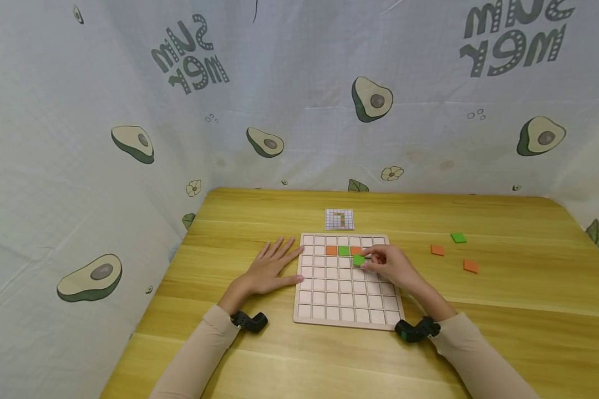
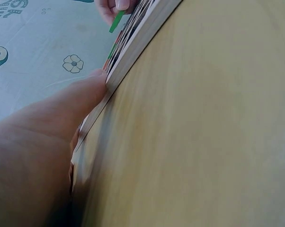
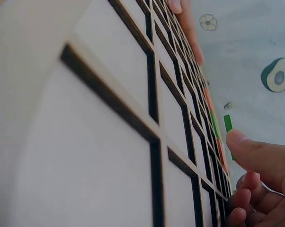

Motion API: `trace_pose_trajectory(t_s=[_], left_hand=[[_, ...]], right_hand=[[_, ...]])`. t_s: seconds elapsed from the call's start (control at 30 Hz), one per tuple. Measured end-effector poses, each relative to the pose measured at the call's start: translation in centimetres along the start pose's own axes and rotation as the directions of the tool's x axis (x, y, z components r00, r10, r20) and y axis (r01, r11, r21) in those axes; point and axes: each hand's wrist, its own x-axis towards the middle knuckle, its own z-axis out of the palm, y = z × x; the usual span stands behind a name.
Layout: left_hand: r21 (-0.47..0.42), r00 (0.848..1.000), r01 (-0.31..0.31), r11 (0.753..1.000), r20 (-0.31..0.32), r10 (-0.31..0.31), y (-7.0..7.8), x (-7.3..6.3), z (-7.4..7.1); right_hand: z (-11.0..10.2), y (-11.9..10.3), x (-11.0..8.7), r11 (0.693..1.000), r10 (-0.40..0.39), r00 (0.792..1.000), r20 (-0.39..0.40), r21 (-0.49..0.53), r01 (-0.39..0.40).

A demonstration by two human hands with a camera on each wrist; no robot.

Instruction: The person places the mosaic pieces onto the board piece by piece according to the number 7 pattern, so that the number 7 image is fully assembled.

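Green tile [image 1: 358, 260] pinched in right hand [image 1: 391, 266]; left hand [image 1: 268, 272] splayed.

Dressed in long, plain light-beige sleeves [image 1: 192, 354], ending at the wrists. Fitted with a bent black left-wrist unit [image 1: 252, 322], rounded at the free end; likewise with a black right-wrist unit [image 1: 418, 330], showing a small dark-greenish face. Bare at both hands [image 1: 269, 271].

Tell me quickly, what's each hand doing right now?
Left hand: open, fingers spread, touching the gridded board.
Right hand: closed, pinching a green tile above the board.
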Motion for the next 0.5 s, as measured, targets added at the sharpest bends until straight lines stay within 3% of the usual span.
trace_pose_trajectory(t_s=[0.5], left_hand=[[0.001, 1.000, -0.005, 1.000, -0.007, 0.005, 0.23, -0.12, -0.15]], right_hand=[[0.39, 0.30, 0.24, 0.999, 0.024, 1.000, 0.009, -0.037, -0.023]])
